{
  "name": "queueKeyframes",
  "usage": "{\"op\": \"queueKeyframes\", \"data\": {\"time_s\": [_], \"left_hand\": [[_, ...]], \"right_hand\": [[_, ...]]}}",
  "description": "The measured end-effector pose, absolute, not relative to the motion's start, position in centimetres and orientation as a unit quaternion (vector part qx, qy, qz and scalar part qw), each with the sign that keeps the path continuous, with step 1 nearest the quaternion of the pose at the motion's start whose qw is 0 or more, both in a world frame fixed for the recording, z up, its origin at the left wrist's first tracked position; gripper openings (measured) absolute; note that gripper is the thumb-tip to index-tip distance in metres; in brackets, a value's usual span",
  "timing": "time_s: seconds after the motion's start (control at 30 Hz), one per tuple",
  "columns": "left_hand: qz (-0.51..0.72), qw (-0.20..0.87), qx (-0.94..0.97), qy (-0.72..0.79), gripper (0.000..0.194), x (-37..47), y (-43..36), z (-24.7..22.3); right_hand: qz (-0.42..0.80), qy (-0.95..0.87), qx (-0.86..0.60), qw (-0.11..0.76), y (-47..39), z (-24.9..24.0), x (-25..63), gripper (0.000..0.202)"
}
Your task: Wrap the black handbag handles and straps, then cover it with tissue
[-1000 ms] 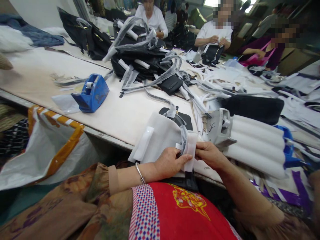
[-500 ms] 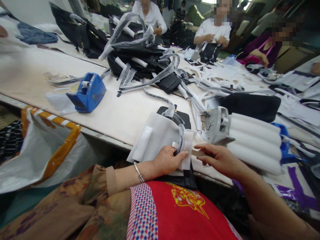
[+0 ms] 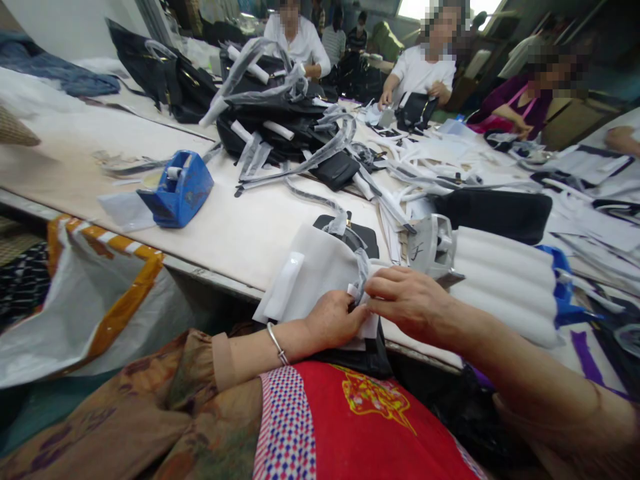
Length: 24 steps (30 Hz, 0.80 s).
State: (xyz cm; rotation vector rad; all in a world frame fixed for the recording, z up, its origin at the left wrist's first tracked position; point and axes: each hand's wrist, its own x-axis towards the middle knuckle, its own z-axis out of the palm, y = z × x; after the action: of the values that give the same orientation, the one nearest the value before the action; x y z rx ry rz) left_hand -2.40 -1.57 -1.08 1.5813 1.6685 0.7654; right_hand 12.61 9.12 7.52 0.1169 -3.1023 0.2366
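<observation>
At the table's near edge sits a black handbag (image 3: 376, 360) with a white foam sheet (image 3: 327, 257) lying over it. A plastic-wrapped handle (image 3: 363, 263) curves across the foam. My left hand (image 3: 333, 321), with a bangle at its wrist, is closed on the foam at the handle's lower end. My right hand (image 3: 410, 303) meets it there, fingers pinched on the edge of the foam around the handle. A small white piece (image 3: 353, 291) shows just above my left thumb. What lies under the fingertips is hidden.
A blue tape dispenser (image 3: 181, 190) stands at left, a grey tape dispenser (image 3: 434, 250) at right beside a white foam roll (image 3: 505, 283). Black bags (image 3: 273, 127) with wrapped handles are heaped behind. A white sack (image 3: 115, 293) hangs at the near left. Co-workers (image 3: 425, 73) sit across the table.
My right hand has moved left onto the foam edge and closed there; before, it was apart with fingers open, a strip of tape seemingly at them. My left hand stays put.
</observation>
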Motion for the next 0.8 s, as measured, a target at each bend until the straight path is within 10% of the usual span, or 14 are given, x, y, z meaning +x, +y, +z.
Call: {"op": "queueKeyframes", "data": {"time_s": [0.8], "left_hand": [[0.364,0.438,0.546,0.614,0.031,-2.2,-0.9,-2.4]], "right_hand": [[0.287,-0.955,0.002,0.080,11.0,4.6,9.5,0.016]]}}
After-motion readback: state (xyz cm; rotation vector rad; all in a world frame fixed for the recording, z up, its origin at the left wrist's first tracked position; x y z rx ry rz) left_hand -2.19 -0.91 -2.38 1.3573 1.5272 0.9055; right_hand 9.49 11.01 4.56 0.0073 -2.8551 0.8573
